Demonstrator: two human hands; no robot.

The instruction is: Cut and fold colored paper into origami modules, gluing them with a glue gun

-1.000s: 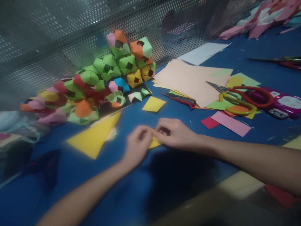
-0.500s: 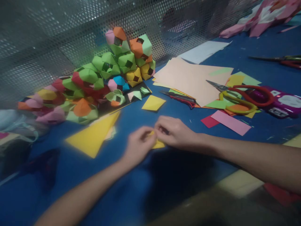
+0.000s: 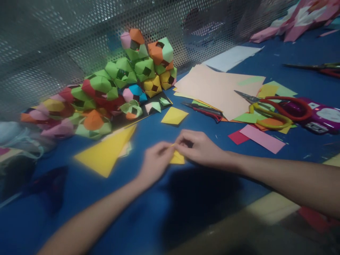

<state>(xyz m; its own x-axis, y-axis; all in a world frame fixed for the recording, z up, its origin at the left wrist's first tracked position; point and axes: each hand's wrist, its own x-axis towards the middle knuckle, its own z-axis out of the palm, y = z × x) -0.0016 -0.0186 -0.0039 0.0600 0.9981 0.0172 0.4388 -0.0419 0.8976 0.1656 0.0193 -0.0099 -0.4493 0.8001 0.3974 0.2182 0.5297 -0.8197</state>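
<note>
My left hand (image 3: pixel 155 161) and my right hand (image 3: pixel 199 147) meet over the blue table (image 3: pixel 148 219), both pinched on a small folded yellow paper (image 3: pixel 177 158) that lies between their fingertips. A yellow paper square (image 3: pixel 174 115) rests just beyond the hands. A larger yellow sheet (image 3: pixel 106 152) lies to the left of my left hand.
A heap of folded paper cubes (image 3: pixel 117 85) in green, orange, pink and yellow leans on the perforated metal wall (image 3: pixel 66 42). Loose coloured sheets (image 3: pixel 220 88), red and yellow scissors (image 3: pixel 273 109), a purple device (image 3: pixel 318 118) and a red cutter (image 3: pixel 205 110) lie at the right.
The hands have stayed together on the yellow paper, shifting it slightly; more of the paper shows below the right fingers than a second ago.
</note>
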